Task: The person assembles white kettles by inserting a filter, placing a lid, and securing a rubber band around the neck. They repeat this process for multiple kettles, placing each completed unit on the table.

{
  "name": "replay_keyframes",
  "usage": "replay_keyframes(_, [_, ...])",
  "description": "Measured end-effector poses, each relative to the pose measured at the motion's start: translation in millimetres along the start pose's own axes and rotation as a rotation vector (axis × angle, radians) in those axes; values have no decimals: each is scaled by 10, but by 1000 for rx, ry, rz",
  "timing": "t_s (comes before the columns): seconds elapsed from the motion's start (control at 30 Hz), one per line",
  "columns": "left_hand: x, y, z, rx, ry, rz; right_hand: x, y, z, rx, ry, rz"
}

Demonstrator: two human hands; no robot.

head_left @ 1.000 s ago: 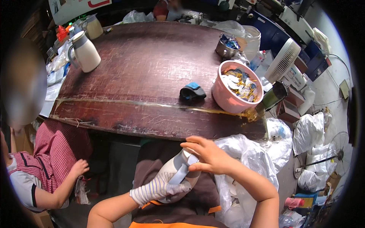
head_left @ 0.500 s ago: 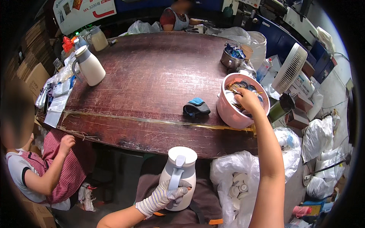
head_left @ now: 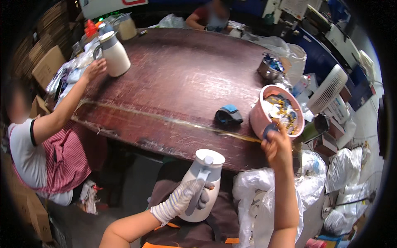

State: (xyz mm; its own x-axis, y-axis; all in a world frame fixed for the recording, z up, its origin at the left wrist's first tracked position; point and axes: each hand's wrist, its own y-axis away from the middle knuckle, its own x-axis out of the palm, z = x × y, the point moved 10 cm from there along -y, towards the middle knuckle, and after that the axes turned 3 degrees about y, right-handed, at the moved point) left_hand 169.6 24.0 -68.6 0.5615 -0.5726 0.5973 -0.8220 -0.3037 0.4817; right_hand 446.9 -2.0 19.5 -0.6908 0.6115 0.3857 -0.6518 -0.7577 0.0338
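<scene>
My left hand (head_left: 192,197), in a striped glove with grey fingertips, is closed round the grey handle of a white thermos jug (head_left: 206,206). The jug stands tilted over my lap, its white top (head_left: 213,156) upward. My bare right hand (head_left: 278,146) is just on my side of a pink bucket (head_left: 257,118), its fingers pinching a dark round disc (head_left: 271,129). Slightly blurred, the disc does not show its exact kind. Inside the bucket lie white and dark round pieces among yellow-brown strands (head_left: 285,113).
A blue-and-black folded cloth item (head_left: 228,115) lies on the dark red table (head_left: 178,82). Below my right arm hangs a clear plastic bag (head_left: 248,186) with white pieces. At left, a co-worker's hand (head_left: 96,69) reaches to another white jug (head_left: 115,58). A metal pot (head_left: 269,71) stands behind the bucket.
My right hand has come out of the bucket toward me with the dark disc. The jug in my left hand leans more to the right. The co-worker's arm has stretched to the table jug.
</scene>
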Motion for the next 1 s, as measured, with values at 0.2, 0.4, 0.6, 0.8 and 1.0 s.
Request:
replay_keyframes(0.2, [-327,-3,167,-1,195,-38,430,1095,-1209,407,-39,87])
replay_keyframes(0.4, [-407,-11,-91,225,-212,-17,740,1392,-1262,25,486,-22])
replay_keyframes(0.6, [-502,-51,-184,257,-454,-124,822,1396,-1139,-191,508,7])
replay_keyframes(0.8, [-672,173,-568,438,-167,-360,641,1319,-1246,249,-519,132])
replay_keyframes(1.0, [-304,415,-830,661,-441,-296,1099,1247,-825,181,272,323])
